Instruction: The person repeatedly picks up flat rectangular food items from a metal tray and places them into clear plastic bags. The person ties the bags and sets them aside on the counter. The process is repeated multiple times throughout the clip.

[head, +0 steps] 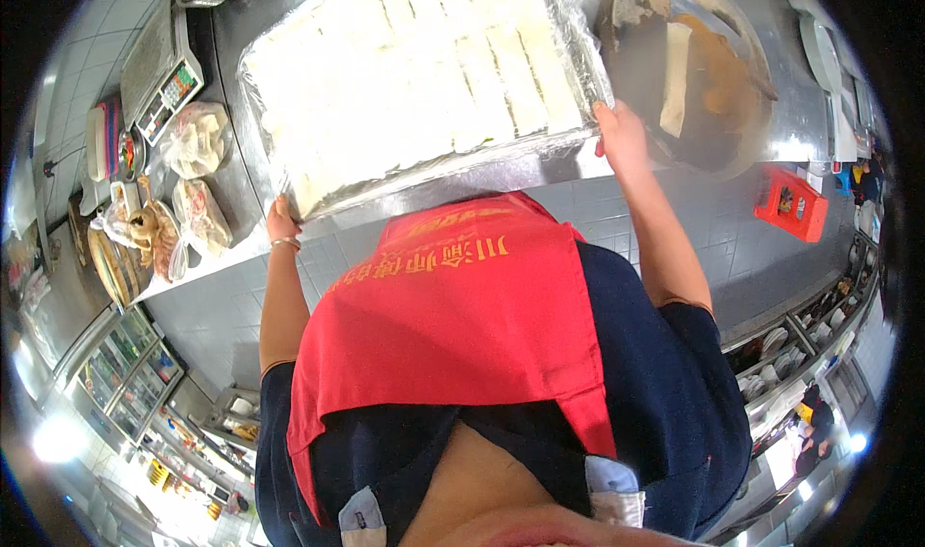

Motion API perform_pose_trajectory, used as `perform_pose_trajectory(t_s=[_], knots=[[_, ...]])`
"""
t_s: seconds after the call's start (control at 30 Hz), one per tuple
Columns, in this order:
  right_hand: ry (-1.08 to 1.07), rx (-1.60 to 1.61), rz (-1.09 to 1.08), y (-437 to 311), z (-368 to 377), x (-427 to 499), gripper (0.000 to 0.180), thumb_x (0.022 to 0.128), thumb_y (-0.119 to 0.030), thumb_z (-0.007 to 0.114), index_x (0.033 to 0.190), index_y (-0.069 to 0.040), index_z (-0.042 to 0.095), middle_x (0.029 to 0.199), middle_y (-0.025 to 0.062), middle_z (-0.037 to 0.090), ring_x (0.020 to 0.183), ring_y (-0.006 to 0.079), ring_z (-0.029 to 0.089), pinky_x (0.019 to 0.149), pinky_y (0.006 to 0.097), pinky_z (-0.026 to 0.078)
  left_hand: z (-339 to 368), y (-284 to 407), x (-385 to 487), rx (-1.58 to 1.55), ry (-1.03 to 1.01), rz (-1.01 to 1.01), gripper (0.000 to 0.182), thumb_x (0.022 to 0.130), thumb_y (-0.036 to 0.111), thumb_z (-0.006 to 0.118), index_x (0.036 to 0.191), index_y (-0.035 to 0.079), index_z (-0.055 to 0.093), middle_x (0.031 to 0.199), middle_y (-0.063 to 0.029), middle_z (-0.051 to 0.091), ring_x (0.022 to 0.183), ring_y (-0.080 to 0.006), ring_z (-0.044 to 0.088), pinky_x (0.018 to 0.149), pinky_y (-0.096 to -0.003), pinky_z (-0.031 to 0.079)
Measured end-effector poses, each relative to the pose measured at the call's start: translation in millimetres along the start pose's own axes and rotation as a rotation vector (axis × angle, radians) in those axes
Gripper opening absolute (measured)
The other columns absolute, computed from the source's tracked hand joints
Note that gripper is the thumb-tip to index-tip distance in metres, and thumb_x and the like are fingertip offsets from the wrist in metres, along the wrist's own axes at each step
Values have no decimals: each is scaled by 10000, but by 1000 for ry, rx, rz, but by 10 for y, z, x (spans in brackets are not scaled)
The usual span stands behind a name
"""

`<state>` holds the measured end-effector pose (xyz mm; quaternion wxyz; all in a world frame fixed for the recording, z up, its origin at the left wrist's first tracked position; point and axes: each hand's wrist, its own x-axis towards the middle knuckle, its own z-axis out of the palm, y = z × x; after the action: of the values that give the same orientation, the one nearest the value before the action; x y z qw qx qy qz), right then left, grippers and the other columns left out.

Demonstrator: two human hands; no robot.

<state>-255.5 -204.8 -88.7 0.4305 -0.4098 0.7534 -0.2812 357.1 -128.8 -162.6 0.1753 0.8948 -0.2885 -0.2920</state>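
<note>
A large rectangular tray [462,160] lined with clear plastic film is before me at the counter's front edge. Rows of pale, flat strips [506,77], seemingly dough or another white food, fill it, partly washed out by glare. My left hand [282,218] grips its near left corner, a bracelet on the wrist. At the near right corner, my right hand [621,132] has its fingers closed around the rim. Right of the tray is a round chopping block [636,63], where one long pale strip [676,77] lies beside a cleaver blade [704,20].
On the left of the steel counter [238,113] stand a digital scale [170,88] and knotted plastic bags [199,139] of food. Plucked poultry [148,222] lies nearer the corner. A red plastic crate [791,204] is low at right. Shelves of dishes [780,359] line the right side.
</note>
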Motion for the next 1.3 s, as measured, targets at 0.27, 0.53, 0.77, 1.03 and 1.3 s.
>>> perform_pose_trajectory(t_s=[0.27, 0.53, 0.77, 1.03, 1.3], knots=[[-83, -146, 5, -115, 55, 94, 432, 911, -351, 505, 906, 69, 603, 718, 261, 624, 729, 413, 640, 703, 464, 487, -199, -76, 81, -24, -106, -23, 462, 982, 446, 444, 1057, 40, 651, 669, -72, 569, 472, -177, 507, 390, -319, 402], [-141, -153, -24, -122, 94, 71, 425, 919, -337, 497, 917, 74, 606, 744, 255, 624, 739, 387, 631, 720, 449, 475, -333, -92, 373, 93, -41, 13, 550, 966, 495, 448, 1093, -4, 641, 746, -158, 647, 592, -300, 568, 546, -421, 442], [-323, 91, 181, 41, 208, 215, 342, 912, -324, 569, 895, 18, 581, 684, 76, 587, 561, 175, 587, 508, 318, 473, -303, -80, 314, -12, -158, -70, 542, 973, 490, 451, 1086, 2, 660, 662, -77, 582, 414, -165, 495, 374, -317, 379], [-428, 493, 278, 409, 2, 221, 278, 963, -314, 546, 1033, -46, 577, 889, 52, 622, 702, 140, 617, 590, 271, 481, -336, -72, 333, 16, -19, -94, 591, 920, 576, 507, 1002, 6, 637, 615, -87, 555, 389, -178, 470, 361, -326, 373], [-122, -10, -254, 31, 335, 789, 216, 917, -218, 588, 995, -30, 658, 784, 54, 625, 679, 104, 597, 591, 266, 451, -348, -59, 460, 172, 12, -34, 620, 942, 581, 454, 1015, -8, 632, 641, -118, 585, 408, -211, 512, 381, -352, 410]])
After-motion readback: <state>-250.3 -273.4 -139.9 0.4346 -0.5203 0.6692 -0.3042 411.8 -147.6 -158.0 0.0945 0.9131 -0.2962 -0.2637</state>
